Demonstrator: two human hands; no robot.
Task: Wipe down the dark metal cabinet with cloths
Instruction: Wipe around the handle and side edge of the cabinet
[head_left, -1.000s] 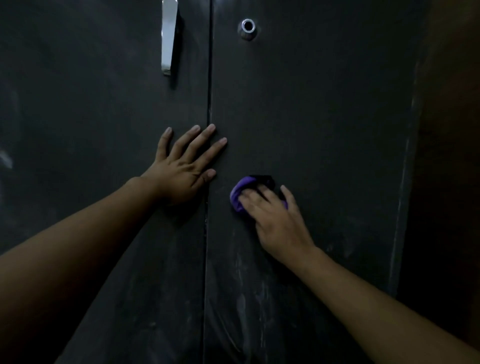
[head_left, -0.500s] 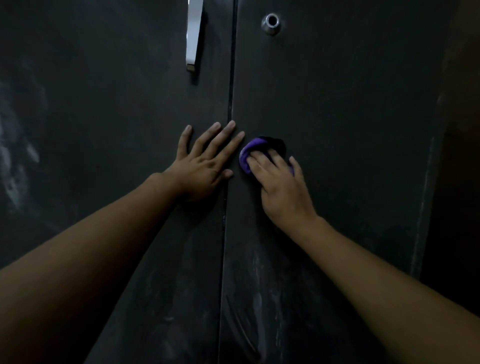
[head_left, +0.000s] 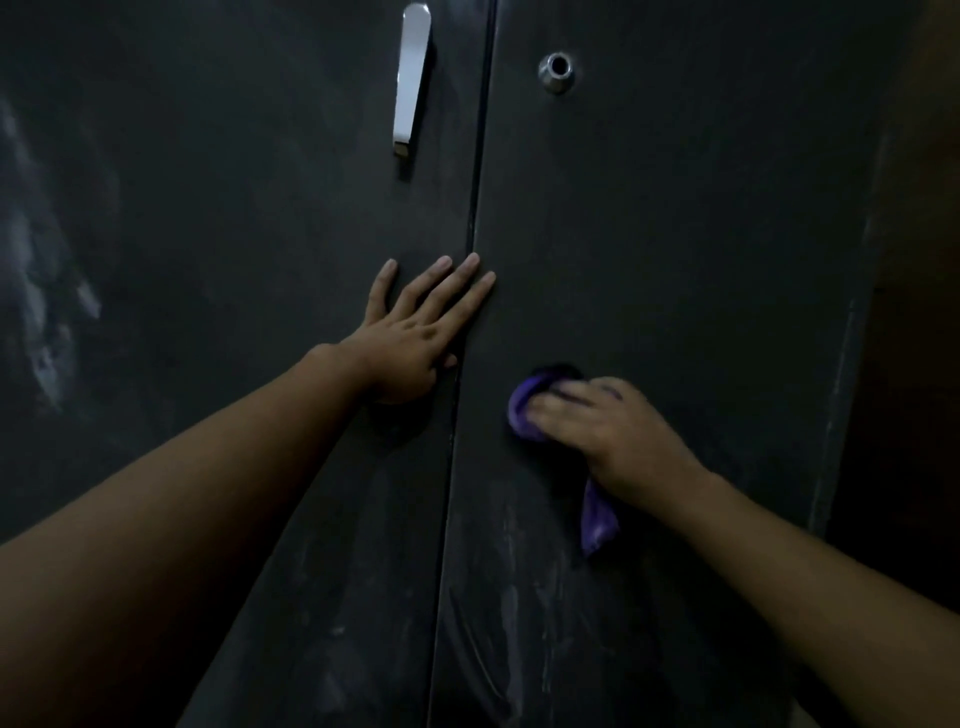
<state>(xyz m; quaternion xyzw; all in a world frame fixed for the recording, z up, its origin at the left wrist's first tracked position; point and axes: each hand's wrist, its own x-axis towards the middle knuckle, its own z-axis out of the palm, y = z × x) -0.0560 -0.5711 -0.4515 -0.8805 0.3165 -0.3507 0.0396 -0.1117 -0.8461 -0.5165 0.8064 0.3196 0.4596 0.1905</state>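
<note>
— Pressing a bunched purple cloth (head_left: 521, 410) against the right door (head_left: 727, 312) of the dark metal cabinet (head_left: 675, 156): that is the right hand (head_left: 605, 431), is it?

— Yes. Its fingers (head_left: 558, 410) are curled over the wad and grip it. A loose tail of the cloth hangs below the wrist. The hand is slightly blurred.

— Where on the door?

— Just beside the seam (head_left: 470, 234) between the two doors, well below the round silver lock (head_left: 557, 71).

— And the left hand (head_left: 415, 338)?

— Flat on the left door (head_left: 234, 260), its fingers straight and spread, holding nothing. The fingertips nearest the seam lie across it.

— Anything else?

— A long silver handle (head_left: 413, 78) stands upright on the left door, above that hand. Pale streaks (head_left: 509, 545) show on the lower part of the right door, under the cloth, and a cloudy pale smear (head_left: 41, 291) lies at the far left.
</note>
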